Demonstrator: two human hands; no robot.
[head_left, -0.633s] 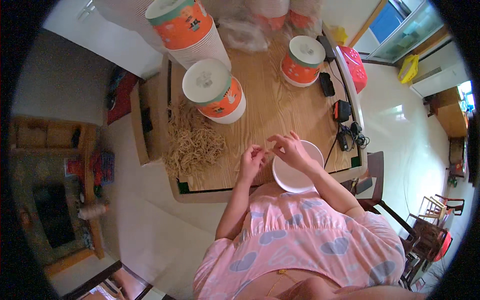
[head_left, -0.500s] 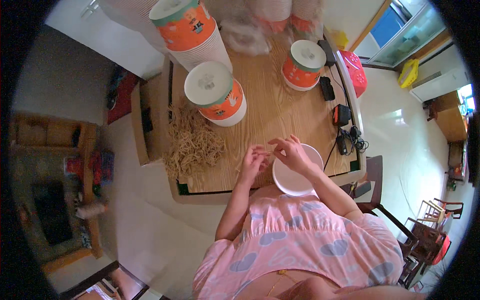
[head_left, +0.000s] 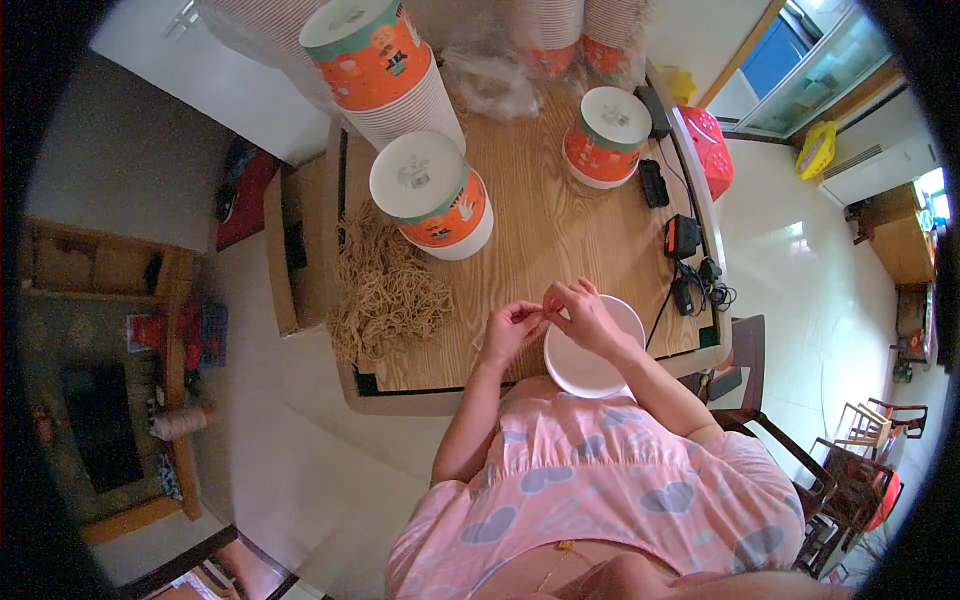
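Hands are meeting above the white bowl: left hand and right hand are pinching what looks like a rubber band between fingertips. Overstretching could be snapping it loose onto the tabletop.

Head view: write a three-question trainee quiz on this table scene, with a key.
1. True or false: the heap of tan rubber bands lies on the person's left side of the table.
2. What lies under the right hand? A) a black charger B) a white round lid C) a red basket
3. Fill in: the left hand and the right hand meet at their ____.

Key: 1 true; 2 B, the white round lid; 3 fingertips, pinching something too small to tell.
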